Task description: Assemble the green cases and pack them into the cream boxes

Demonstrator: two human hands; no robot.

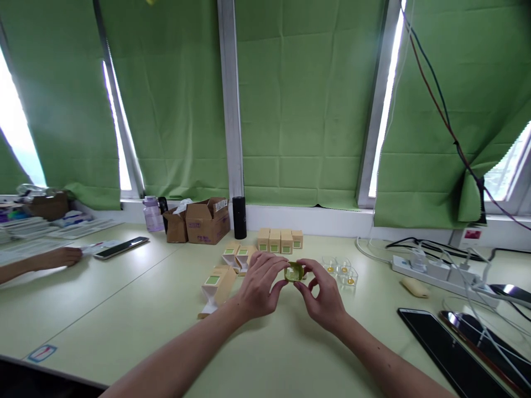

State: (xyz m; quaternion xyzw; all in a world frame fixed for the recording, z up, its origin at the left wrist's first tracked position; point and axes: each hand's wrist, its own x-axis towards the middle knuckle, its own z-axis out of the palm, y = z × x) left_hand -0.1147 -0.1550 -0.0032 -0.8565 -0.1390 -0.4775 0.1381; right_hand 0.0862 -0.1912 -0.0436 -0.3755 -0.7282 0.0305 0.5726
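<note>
Between both hands, a small green see-through cup (294, 272) is held up over the table. My left hand (260, 286) pinches its left side with fingers and thumb. The right side is gripped by my right hand (324, 293), thumb below and fingers above. Just beyond my right hand stand several small clear cups (350, 278) with yellow bottoms. To the left of my left hand lies an open kraft paper box (219, 283) with a green label. Further open kraft boxes (231, 255) sit behind it, partly hidden by my left hand. A row of upright kraft boxes (274, 242) stands farther back.
Cardboard cartons (207, 222), a purple bottle (153, 214) and a black cylinder (239, 217) line the back. At right are a power strip (440, 273), cables and a dark tablet (448, 348). Another person's hand (66, 256) rests at far left near a phone (121, 247).
</note>
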